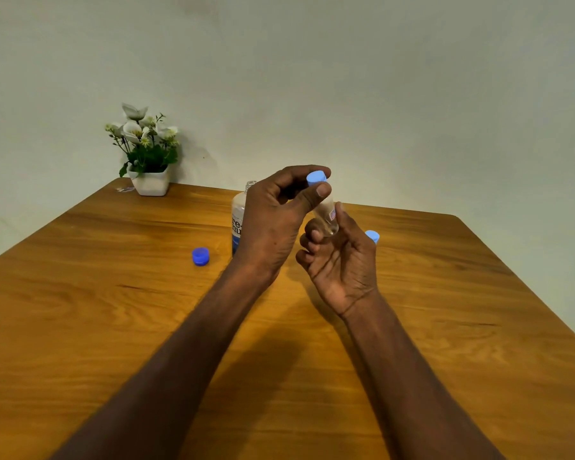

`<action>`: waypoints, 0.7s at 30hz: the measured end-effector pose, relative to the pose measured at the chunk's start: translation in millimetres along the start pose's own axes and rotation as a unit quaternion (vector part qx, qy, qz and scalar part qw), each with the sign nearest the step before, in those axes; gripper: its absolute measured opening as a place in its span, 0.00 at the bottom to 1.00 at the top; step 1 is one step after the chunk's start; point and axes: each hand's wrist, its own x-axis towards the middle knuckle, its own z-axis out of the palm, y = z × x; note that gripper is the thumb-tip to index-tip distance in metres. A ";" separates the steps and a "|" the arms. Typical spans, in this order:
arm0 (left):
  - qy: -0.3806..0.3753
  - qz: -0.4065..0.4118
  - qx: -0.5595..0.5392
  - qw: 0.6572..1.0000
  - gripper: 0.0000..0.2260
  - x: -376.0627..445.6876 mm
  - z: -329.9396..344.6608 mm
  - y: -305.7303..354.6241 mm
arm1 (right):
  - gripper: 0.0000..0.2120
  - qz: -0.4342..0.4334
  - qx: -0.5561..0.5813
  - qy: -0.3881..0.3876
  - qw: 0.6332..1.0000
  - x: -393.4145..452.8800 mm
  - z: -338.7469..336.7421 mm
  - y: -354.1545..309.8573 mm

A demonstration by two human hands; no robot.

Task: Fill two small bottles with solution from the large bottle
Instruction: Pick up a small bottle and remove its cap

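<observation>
My right hand [341, 260] grips a small clear bottle [327, 215] above the table, tilted a little to the left. My left hand [273, 220] pinches the bottle's light blue cap [316, 178] between thumb and forefinger. Behind my left hand stands the large bottle [238, 220], uncapped, with a white and blue label, mostly hidden. Its dark blue cap [200, 256] lies on the table to its left. A second small bottle shows only its light blue cap [373, 236] past my right hand.
A white pot of white flowers [148, 154] stands at the far left corner of the wooden table [113, 327]. A pale wall rises behind the table's far edge.
</observation>
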 end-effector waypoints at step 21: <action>0.002 0.014 0.037 0.999 0.11 -2.5 1.2 3.3 | 0.18 0.003 0.011 -0.015 1.000 1.6 -2.9 -0.3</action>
